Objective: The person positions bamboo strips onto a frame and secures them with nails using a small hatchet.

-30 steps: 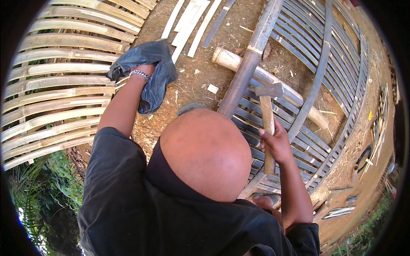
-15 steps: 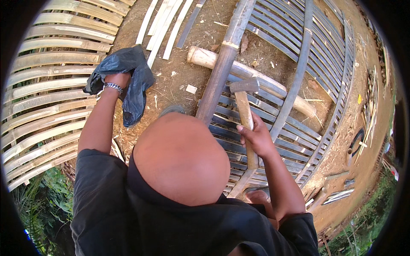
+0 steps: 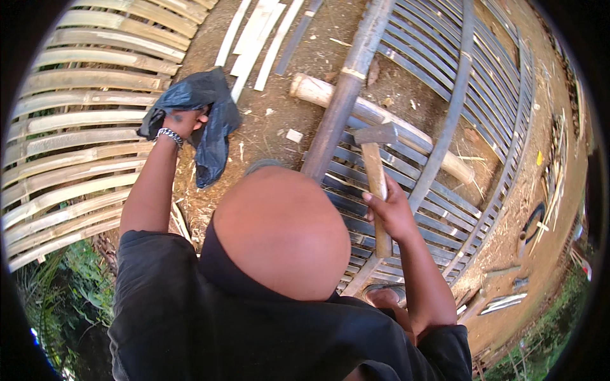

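My left hand (image 3: 184, 122), with a chain bracelet at the wrist, is closed on a black plastic bag (image 3: 215, 136). The bag drapes over and around the hand, and its loose end hangs down; anything inside it is hidden. In my right hand (image 3: 389, 208) is a hammer (image 3: 376, 181), gripped around its wooden handle. The hammer's head points away from me, above a frame of dark bamboo slats (image 3: 438, 219). A thick dark bamboo pole (image 3: 337, 111) runs along this frame's left side.
Pale bamboo slats (image 3: 82, 98) form a panel on the left. Loose cut strips (image 3: 276, 44) lie on the dirt at the far side. A thick pale bamboo log (image 3: 381, 114) crosses beneath the dark frame. Several sticks (image 3: 559, 171) and a black ring (image 3: 534, 219) lie at the right.
The view has shifted slightly. The fingers of my left hand show more beside the bag now. Both hands keep their hold, and the hammer stays nearly upright.
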`<state>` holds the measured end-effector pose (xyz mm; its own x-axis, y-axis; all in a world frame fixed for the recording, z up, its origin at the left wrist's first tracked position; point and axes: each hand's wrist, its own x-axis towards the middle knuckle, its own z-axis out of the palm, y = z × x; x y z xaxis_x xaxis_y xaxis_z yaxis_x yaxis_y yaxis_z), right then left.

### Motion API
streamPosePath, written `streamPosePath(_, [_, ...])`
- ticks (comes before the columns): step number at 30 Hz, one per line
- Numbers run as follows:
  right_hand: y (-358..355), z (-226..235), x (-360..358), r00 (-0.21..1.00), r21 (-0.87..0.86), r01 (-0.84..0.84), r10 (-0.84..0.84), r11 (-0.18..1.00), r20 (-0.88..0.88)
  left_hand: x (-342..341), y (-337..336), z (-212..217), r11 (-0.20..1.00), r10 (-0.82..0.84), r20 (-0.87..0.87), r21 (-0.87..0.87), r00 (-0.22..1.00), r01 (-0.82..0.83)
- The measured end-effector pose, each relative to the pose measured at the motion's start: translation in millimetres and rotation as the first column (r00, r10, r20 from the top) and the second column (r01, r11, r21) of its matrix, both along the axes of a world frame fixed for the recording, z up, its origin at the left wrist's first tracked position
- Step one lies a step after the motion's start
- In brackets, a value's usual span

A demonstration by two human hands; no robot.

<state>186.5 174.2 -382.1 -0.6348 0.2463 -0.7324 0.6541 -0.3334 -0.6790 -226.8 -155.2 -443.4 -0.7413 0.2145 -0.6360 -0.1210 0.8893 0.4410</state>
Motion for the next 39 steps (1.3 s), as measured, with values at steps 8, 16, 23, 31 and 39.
streamPosePath(8, [-0.5, 5.3, -2.7, 1.0, 0.004, -0.007, 0.007, 1.0, 0.016, 41.6, -11.2, 44.3, 0.856, 0.237, 0.248, 0.403, 0.939, -0.323])
streamPosePath(16, [-4.4, 4.5, -10.0, 0.999, -0.015, -0.013, 0.012, 1.0, -0.031, 70.2, -20.6, 51.3, 0.825, 0.216, 0.349, 0.435, 0.912, -0.362])
streamPosePath(23, [-0.6, 6.2, -11.7, 1.0, -0.006, 0.014, -0.014, 1.0, -0.003, 112.2, 76.4, 87.4, 0.798, -0.241, 0.006, 0.571, 0.971, 0.194])
streamPosePath(31, [-1.3, 7.8, -2.5, 0.99, -0.011, 0.112, -0.112, 0.994, -0.084, 116.2, 240.1, 9.2, 0.64, -0.462, -0.398, 0.469, 0.793, 0.608])
streamPosePath(39, [-2.0, 8.9, 8.6, 0.992, -0.055, 0.123, -0.124, 0.991, -0.012, 123.7, 241.3, -30.4, 0.527, -0.37, -0.512, 0.572, 0.775, 0.629])
